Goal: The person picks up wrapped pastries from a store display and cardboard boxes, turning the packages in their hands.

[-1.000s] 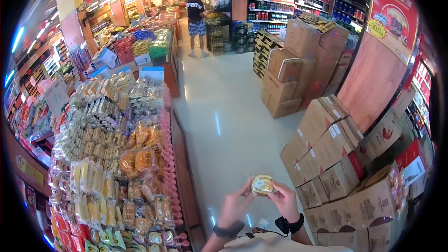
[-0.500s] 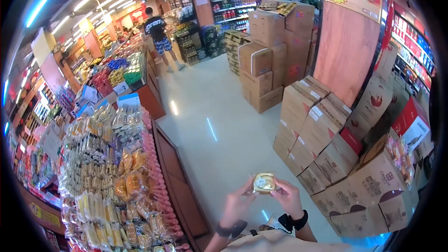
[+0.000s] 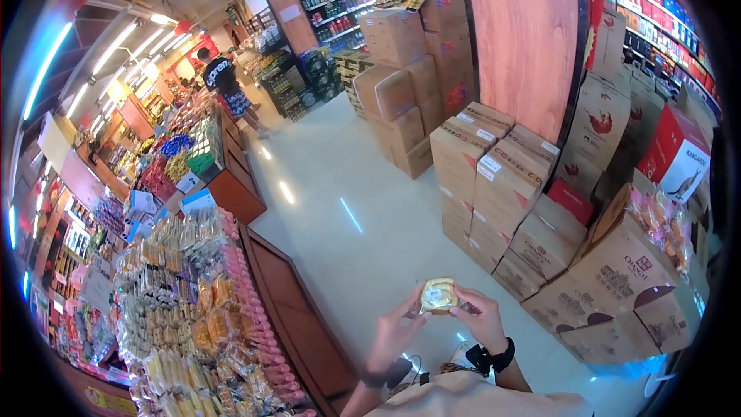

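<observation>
A small packaged snack (image 3: pixel 438 296) in a shiny clear and gold wrapper is held up in front of my body, over the aisle floor. My left hand (image 3: pixel 397 328) pinches its left side between thumb and fingers. On the opposite edge, my right hand (image 3: pixel 477 316) grips it the same way. A pale label shows on the wrapper's face; its print is too small to read. Both wrists carry dark bands.
To the left stands a display counter (image 3: pixel 177 324) heaped with wrapped snacks. Stacked cartons (image 3: pixel 494 177) line the right side beside a wood-panelled pillar (image 3: pixel 525 46). Further up the aisle (image 3: pixel 324 201) a person (image 3: pixel 224 81) stands near another counter.
The view has tilted and shifted, so the counter and cartons sit differently in frame. Both hands still hold the packaged snack, which has turned slightly.
</observation>
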Tool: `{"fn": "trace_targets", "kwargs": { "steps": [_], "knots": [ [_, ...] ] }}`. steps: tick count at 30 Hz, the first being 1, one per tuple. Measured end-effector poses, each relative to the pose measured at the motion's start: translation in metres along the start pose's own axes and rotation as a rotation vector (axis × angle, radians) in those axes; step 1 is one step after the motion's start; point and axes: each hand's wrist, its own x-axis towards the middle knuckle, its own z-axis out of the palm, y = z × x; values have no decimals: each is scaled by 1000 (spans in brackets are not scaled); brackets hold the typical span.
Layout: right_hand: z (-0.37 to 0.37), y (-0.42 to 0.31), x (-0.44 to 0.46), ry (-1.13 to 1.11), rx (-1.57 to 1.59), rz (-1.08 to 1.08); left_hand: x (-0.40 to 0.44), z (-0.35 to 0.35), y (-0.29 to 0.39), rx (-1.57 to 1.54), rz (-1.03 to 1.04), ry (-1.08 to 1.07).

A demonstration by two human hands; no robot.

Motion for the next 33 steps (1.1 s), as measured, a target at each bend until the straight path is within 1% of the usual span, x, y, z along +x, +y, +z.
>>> {"fn": "trace_targets", "kwargs": {
  "steps": [2, 9, 11, 15, 18, 23, 26, 29, 33],
  "knots": [
    [-13, 6, -1, 7, -4, 3, 4, 11, 10, 31, -35, -20],
    [-57, 9, -11, 68, 39, -8, 12, 52, 30, 44, 29, -65],
    [-72, 8, -16, 89, 13, -5, 14, 64, 39, 64, 35, -95],
    [-102, 9, -28, 139, -30, 12, 20, 92, 47, 10, 81, -142],
    [-120, 16, -39, 198, 15, 26, 22, 112, 53, -14, 85, -186],
    [-143, 15, -58, 286, 0, 16, 28, 141, 61, -27, 93, -304],
    [-155, 10, -68, 339, -17, 13, 30, 158, 62, -58, 123, -340],
    [-165, 7, -80, 395, -33, 7, 29, 171, 71, -40, 82, -393],
    [-178, 5, -96, 472, -77, 4, 33, 192, 70, -69, 174, -461]
  ]
}}
